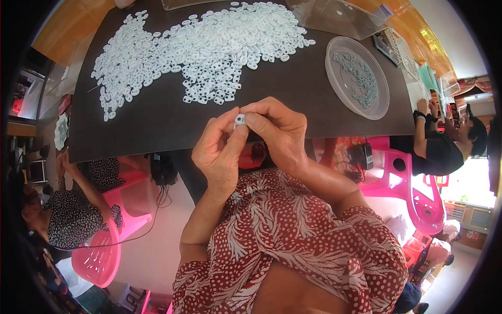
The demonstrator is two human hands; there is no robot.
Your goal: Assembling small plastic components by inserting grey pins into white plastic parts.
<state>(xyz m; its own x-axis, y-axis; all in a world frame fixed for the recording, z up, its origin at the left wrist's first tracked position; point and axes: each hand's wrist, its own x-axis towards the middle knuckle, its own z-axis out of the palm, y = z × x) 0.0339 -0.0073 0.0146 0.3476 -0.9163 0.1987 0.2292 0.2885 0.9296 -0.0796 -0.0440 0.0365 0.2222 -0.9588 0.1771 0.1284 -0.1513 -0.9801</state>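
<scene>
Between my two hands, just past the table's near edge, is a small white plastic piece (240, 120) with a dark hole or spot in it. My left hand (219, 149) pinches it from the left with thumb and forefinger. From the right, the thumb and forefinger of my right hand (280, 131) close on the same piece. Beyond my hands lies a big spread of white oval pieces (225, 39) with holes. A smaller patch of squarish white pieces (210, 83) lies at its near side, closest to my hands.
A round clear tray (384, 104) with small grey-green parts (358, 78) stands on the dark table (151, 141) at right. Behind it are a clear bin (334, 18) and a white basket (402, 52). People sit left and right near pink chairs (102, 256). A cable hangs at left.
</scene>
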